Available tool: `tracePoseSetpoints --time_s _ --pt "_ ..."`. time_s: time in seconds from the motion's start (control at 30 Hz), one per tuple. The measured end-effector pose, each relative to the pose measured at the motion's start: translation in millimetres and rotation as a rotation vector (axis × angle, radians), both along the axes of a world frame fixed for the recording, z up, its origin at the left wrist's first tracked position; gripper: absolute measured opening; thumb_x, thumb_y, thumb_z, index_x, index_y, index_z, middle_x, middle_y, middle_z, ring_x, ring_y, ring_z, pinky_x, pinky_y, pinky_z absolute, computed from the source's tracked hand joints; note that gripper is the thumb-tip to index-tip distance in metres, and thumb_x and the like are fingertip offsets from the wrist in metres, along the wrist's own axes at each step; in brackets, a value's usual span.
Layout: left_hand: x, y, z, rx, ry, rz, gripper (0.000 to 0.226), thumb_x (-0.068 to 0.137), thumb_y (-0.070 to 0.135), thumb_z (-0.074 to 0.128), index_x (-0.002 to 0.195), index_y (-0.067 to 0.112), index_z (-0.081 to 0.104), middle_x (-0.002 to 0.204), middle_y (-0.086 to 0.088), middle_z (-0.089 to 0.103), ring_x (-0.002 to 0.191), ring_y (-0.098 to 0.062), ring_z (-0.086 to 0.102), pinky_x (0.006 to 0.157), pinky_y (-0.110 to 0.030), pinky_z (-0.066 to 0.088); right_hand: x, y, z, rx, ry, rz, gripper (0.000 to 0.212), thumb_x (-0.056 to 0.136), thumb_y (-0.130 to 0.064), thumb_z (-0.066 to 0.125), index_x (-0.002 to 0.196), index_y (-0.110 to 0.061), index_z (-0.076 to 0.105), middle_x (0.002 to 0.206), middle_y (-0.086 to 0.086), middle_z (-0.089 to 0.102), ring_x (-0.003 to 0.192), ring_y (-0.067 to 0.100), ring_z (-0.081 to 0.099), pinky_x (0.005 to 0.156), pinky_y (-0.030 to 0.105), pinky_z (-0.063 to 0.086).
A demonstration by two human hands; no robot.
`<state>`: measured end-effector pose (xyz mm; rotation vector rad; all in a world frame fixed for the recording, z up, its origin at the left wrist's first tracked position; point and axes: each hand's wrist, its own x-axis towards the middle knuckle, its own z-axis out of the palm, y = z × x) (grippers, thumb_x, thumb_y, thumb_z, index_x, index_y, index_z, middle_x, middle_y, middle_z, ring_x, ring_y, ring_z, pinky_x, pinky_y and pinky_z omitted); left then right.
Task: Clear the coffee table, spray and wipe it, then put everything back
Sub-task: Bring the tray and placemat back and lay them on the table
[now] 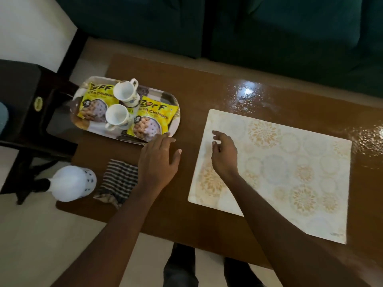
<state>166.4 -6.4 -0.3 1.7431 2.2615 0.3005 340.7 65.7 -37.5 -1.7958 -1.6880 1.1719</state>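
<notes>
One brown coffee table [186, 96] bears one patterned placemat [290, 172], one tray [165, 96] with two yellow snack packets [153, 119] [93, 102] and two white cups [124, 91] [117, 117], one striped cloth [119, 181] and one white spray bottle [72, 183]. The left hand [159, 160], fingers spread, lies empty beside the tray; the right hand [224, 154], loosely curled and empty, hangs over the placemat.

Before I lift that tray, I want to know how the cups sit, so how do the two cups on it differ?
The far cup stands by the far rim of the tray, while the near cup stands around its middle. The far cup's handle points away, toward the sofa; the near cup's handle points back toward the person. Both are white, mouth up, and look empty.
</notes>
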Motion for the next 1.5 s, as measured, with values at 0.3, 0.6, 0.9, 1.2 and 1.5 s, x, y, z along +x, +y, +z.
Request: tracePoseSetpoints --time_s 0.3,0.6,0.9,1.2,1.5 --pt "-66 -13 -6 -0.017 -0.045 0.052 0.042 0.095 0.032 0.061 0.129 0.008 0.06 0.131 -0.012 0.062 0.128 -0.029 0.053 0.104 -0.045 0.045 -111 30 -5 -0.306 0.221 -0.129 0.028 0.103 -0.028 0.049 0.128 -0.018 0.057 0.12 0.002 0.066 0.109 0.021 0.063 0.094 0.047 0.052" --pt "-91 -21 -14 0.066 -0.086 0.023 0.036 0.095 0.029 0.06 0.125 0.01 0.062 0.127 -0.009 0.064 0.124 -0.026 0.055 0.101 -0.042 0.046 -136 42 -25 -0.411 0.271 -0.336 0.03 0.104 -0.032 0.047 0.115 -0.008 0.062 0.11 0.009 0.067 0.102 0.023 0.064 0.087 0.042 0.055" --pt "-75 -20 -9 0.234 -0.058 -0.017 0.029 0.097 0.029 0.06 0.114 0.007 0.067 0.108 -0.008 0.069 0.104 -0.025 0.061 0.088 -0.038 0.047 -91 39 -20 -0.393 0.31 -0.586 0.026 0.103 -0.035 0.045 0.108 -0.014 0.06 0.104 0.011 0.068 0.094 0.027 0.066 0.072 0.041 0.053" --pt "-25 -9 8 0.407 -0.114 0.038 0.024 0.098 0.024 0.05 0.106 0.006 0.064 0.103 -0.014 0.065 0.098 -0.028 0.057 0.079 -0.037 0.044 45 27 -4 -0.33 0.247 -0.678 0.031 0.101 -0.031 0.05 0.075 -0.018 0.059 0.068 0.003 0.056 0.061 0.02 0.049 0.052 0.028 0.035" --pt "65 6 -1 0.145 -0.1 0.041 0.03 0.096 0.028 0.056 0.116 0.007 0.063 0.119 -0.015 0.059 0.106 -0.033 0.055 0.084 -0.043 0.044 208 -12 15 -0.319 0.237 -0.817 0.032 0.103 -0.022 0.048 0.075 -0.015 0.063 0.064 0.002 0.058 0.052 0.013 0.054 0.04 0.017 0.038"
